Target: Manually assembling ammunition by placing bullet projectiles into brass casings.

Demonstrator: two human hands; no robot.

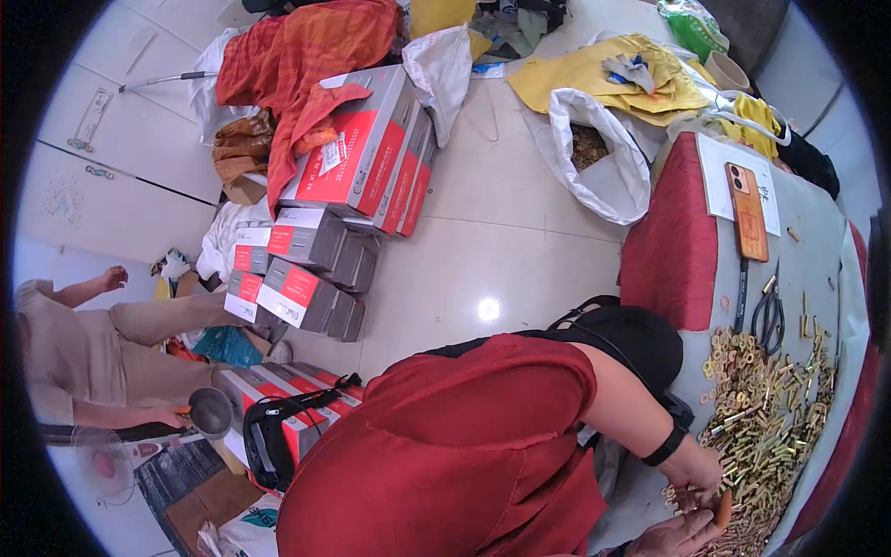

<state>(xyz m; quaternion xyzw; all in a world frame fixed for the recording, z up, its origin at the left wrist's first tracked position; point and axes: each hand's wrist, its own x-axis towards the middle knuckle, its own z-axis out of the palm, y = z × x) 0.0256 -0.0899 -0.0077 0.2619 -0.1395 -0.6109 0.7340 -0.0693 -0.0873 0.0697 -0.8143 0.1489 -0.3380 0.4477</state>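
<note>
My left hand, with a black band at the wrist, reaches down to a heap of small brass-coloured parts. Its fingers are bent together; what they pinch is too small to make out. Just below, near the lower edge, my right hand is partly cut off, its fingers drawn together close to the left ones. An orange finger-shaped piece shows at the fingertips; whether it is worn or held I cannot tell. Flat rings and short pins mix in the heap. Black-handled scissors lie beyond it.
On the pale-covered table rests an orange phone on white paper. A white sack of small parts stands on the floor. Stacked red-and-grey boxes fill the left side. Another person there holds a grey scoop.
</note>
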